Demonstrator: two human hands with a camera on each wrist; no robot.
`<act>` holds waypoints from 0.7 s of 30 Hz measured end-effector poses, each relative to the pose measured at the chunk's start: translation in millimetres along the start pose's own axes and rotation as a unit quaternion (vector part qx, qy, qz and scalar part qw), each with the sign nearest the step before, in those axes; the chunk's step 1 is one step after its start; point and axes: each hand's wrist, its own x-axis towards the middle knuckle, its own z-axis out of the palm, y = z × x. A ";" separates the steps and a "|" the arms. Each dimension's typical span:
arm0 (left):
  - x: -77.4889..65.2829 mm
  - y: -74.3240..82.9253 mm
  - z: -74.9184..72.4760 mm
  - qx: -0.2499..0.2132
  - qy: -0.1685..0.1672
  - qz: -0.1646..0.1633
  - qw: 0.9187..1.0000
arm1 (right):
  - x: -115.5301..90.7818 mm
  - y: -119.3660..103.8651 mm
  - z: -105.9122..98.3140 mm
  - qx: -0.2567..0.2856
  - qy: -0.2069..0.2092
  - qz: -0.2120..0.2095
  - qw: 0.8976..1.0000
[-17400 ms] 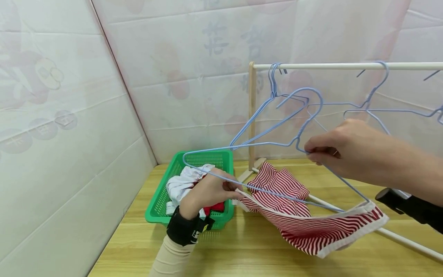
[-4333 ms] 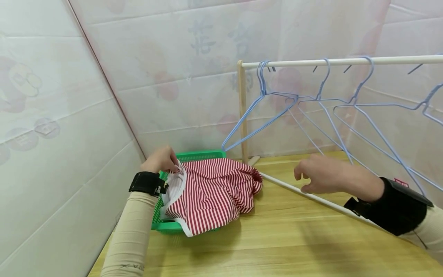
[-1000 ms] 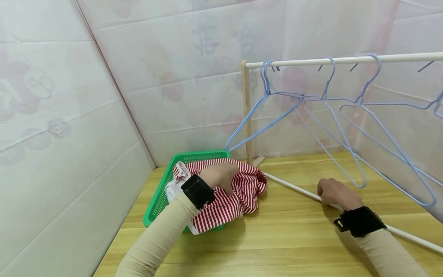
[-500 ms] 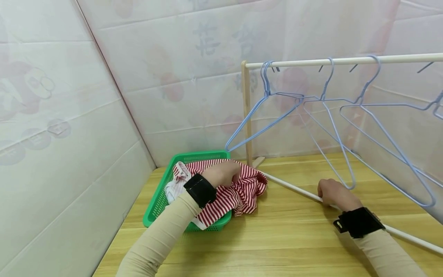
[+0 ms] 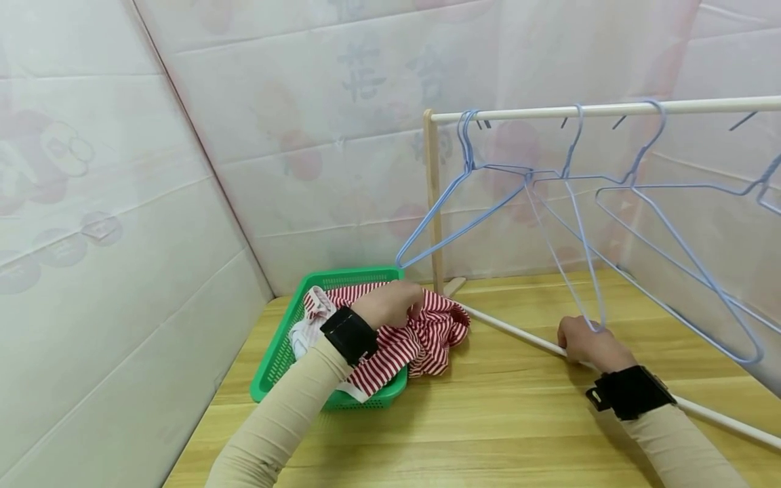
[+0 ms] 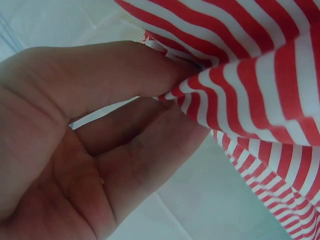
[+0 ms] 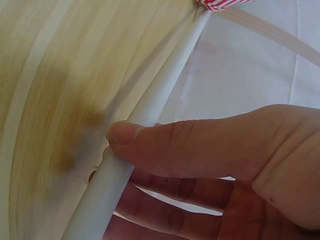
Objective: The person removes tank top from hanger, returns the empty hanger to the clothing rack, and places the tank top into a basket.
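Observation:
A red-and-white striped garment (image 5: 390, 356) with white trim lies heaped over the right side of the green basket (image 5: 266, 371), spilling past its rim. My left hand (image 5: 393, 305) pinches a fold of it between thumb and fingers, clearly seen in the left wrist view. The head view hides those fingertips. To the right, my right hand (image 5: 593, 344) grips the white lower bar (image 5: 512, 330) of the clothes rack. The thumb lies over the bar (image 7: 160, 95) in the right wrist view, with fingers underneath. Above that hand, a blue hanger (image 5: 584, 237) dangles close to the knuckles.
A white rail (image 5: 518, 114) on a wooden post (image 5: 434, 203) carries several blue wire hangers. White clothing (image 5: 304, 337) lies in the basket. The wooden table (image 5: 488, 427) meets printed curtain walls (image 5: 335, 203) behind and at left.
The hanger earlier in my right hand hangs on the rail. My right hand has lowered onto the bar. My left hand has shifted right along the garment, whose front hem has drawn up slightly.

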 end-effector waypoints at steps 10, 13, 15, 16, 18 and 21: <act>-11.2 -11.9 -20.9 -0.020 0.052 0.015 0.998 | -4.9 6.3 3.7 0.043 0.006 0.002 0.999; -15.3 -16.0 -25.3 -0.029 0.061 0.014 0.998 | -3.3 5.4 1.6 0.034 -0.001 0.001 0.999; -17.4 -18.6 -27.0 -0.033 0.069 0.014 0.997 | -3.2 5.1 1.2 0.031 0.001 0.001 1.000; -17.8 -20.1 -27.6 -0.035 0.074 0.016 0.997 | -3.8 4.9 1.0 0.034 0.004 0.002 0.999; -18.9 -22.2 -29.1 -0.039 0.082 0.016 0.996 | -6.2 4.7 1.4 0.045 0.008 0.006 0.999; -20.3 -24.6 -31.0 -0.041 0.092 0.020 0.995 | -9.7 4.2 1.1 0.053 0.012 0.015 0.998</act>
